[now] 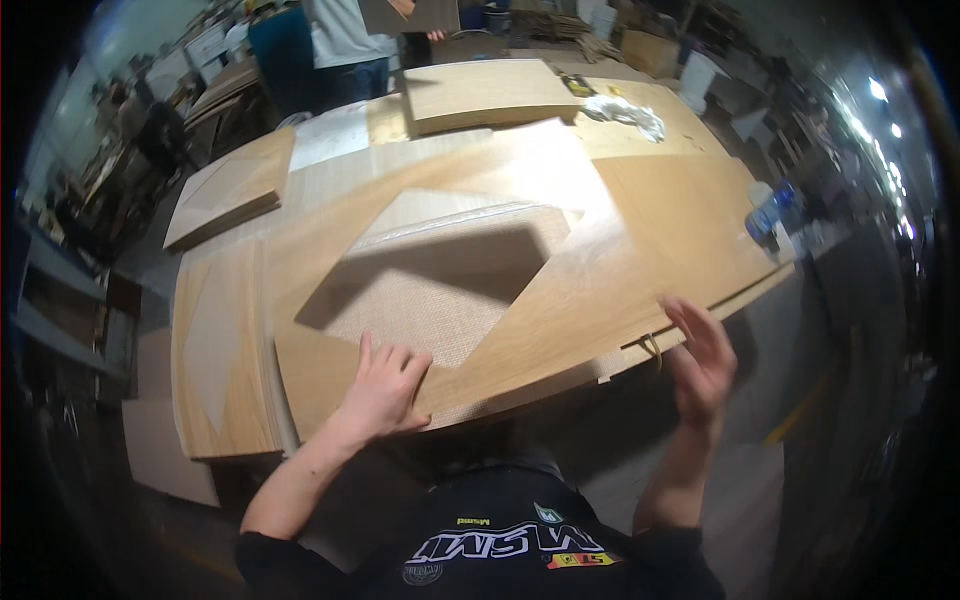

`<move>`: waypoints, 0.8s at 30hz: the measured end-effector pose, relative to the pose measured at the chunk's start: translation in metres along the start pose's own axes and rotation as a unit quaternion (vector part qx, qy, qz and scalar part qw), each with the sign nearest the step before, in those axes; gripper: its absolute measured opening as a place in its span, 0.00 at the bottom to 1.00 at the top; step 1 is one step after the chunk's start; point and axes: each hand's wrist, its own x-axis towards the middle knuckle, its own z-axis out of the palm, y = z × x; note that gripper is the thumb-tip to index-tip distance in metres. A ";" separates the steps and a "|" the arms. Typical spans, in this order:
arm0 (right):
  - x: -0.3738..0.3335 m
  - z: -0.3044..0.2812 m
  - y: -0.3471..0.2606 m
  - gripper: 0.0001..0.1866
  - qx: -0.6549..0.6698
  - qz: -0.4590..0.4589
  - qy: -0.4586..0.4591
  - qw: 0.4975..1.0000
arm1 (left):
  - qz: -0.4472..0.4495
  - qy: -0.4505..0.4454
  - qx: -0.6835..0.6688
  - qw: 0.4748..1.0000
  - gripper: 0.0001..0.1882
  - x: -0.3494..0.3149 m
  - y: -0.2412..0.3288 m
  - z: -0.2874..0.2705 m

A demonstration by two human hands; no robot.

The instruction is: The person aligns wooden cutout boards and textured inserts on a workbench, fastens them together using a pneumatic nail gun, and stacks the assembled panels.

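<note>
In front of me lies a wooden panel [590,290] with a large diamond-shaped opening. Through the opening I see a woven, mesh-like sheet [440,320], partly in shadow. My left hand [388,388] grips the panel's near strip, its fingers on top by the opening's lower corner and its thumb at the front edge. To the right, my right hand [703,358] is raised just off the front edge, fingers stretched and apart, with nothing in it. Beside it, a thin looped strip [652,346] sticks out at the edge.
Panels with diamond shapes are stacked at the left [225,350] and far left [225,200]. A thick board stack [490,95] stands at the back, near crumpled white plastic [625,115]. A blue bottle [768,215] is at the right edge. Another person [350,40] stands beyond the table.
</note>
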 end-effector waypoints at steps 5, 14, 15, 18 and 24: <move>-0.003 0.018 0.117 0.37 -0.326 0.111 -0.114 0.932 | 0.019 -0.105 0.014 0.994 0.45 -0.032 0.004 0.026; -0.002 0.023 0.153 0.33 -0.273 0.153 -0.110 0.944 | -0.042 -0.164 -0.009 0.986 0.46 -0.026 0.003 0.043; 0.000 0.023 0.153 0.33 -0.272 0.152 -0.111 0.944 | -0.044 -0.163 -0.009 0.986 0.46 -0.024 0.003 0.043; 0.005 0.022 0.155 0.33 -0.258 0.164 -0.111 0.946 | -0.048 -0.178 -0.006 0.983 0.46 -0.018 0.004 0.041; 0.011 0.017 0.163 0.34 -0.244 0.162 -0.109 0.950 | -0.044 -0.177 0.008 0.983 0.48 -0.008 0.003 0.040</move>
